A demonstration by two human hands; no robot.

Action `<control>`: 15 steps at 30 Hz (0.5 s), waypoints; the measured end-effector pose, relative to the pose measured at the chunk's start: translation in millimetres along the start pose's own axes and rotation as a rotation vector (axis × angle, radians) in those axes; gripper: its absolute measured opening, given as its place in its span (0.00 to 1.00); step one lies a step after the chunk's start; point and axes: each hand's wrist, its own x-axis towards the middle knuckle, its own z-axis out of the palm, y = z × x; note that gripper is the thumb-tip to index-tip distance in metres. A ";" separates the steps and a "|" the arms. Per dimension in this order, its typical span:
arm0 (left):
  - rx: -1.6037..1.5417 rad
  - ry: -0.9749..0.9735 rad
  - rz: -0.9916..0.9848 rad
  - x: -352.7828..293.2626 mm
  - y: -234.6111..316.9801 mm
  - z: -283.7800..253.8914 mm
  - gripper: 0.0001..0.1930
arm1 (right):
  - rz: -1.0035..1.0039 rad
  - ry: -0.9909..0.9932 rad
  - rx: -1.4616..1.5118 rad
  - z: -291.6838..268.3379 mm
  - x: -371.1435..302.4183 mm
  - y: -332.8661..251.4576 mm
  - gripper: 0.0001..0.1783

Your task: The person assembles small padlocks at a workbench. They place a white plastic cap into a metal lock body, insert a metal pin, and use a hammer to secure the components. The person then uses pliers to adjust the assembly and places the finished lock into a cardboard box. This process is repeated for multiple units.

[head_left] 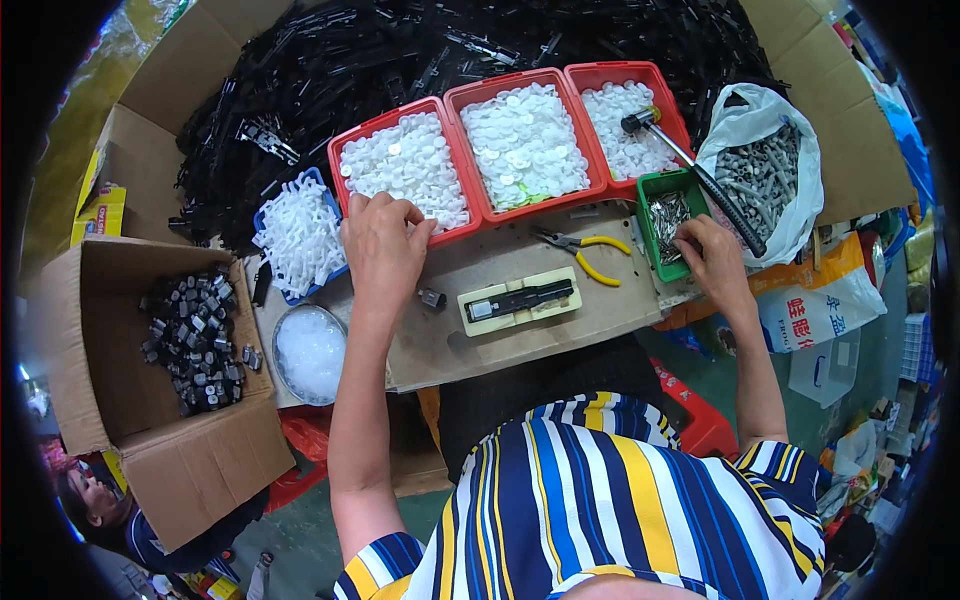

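My left hand (383,245) rests at the near rim of the left red tray (345,152), which is full of small white plastic discs; its fingertips touch the discs. My right hand (713,260) reaches into the small green bin (650,185) of metal pins, with its fingers curled on them. Between my hands, on the brown board (500,330), lies a cream jig (520,300) holding a black strip. A small dark part (432,298) sits close to my left wrist.
Two more red trays (580,140) of white discs stand behind. Yellow-handled pliers (585,250), a hammer (690,165), a white bag of grey parts (765,175), a blue tray of white pieces (298,235), a metal bowl (310,352) and a cardboard box of dark parts (195,335) surround the board.
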 end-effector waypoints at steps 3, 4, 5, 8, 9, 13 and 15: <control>-0.049 -0.048 -0.010 2.8 -2.3 -0.3 0.07 | -0.019 0.044 0.057 -3.4 0.6 -6.7 0.05; -0.082 -0.014 0.018 3.3 -1.0 -0.7 0.07 | -0.017 0.063 0.098 -4.1 0.0 -9.7 0.06; -0.114 0.019 0.046 1.2 0.8 -2.9 0.06 | -0.016 0.083 0.140 -4.8 0.0 -14.2 0.07; -0.451 -0.009 -0.117 -8.9 15.6 -16.4 0.05 | -0.003 0.095 0.284 -9.0 5.3 -46.1 0.10; -0.603 -0.040 -0.213 -14.1 21.8 -18.9 0.05 | -0.055 0.097 0.366 -3.5 6.5 -51.0 0.10; -1.429 -0.132 -0.412 -43.3 36.8 -11.5 0.03 | -0.122 0.000 0.720 12.4 15.0 -95.3 0.08; -1.732 -0.183 -0.523 -59.1 47.5 -1.2 0.08 | -0.115 -0.071 0.899 25.0 19.4 -116.1 0.07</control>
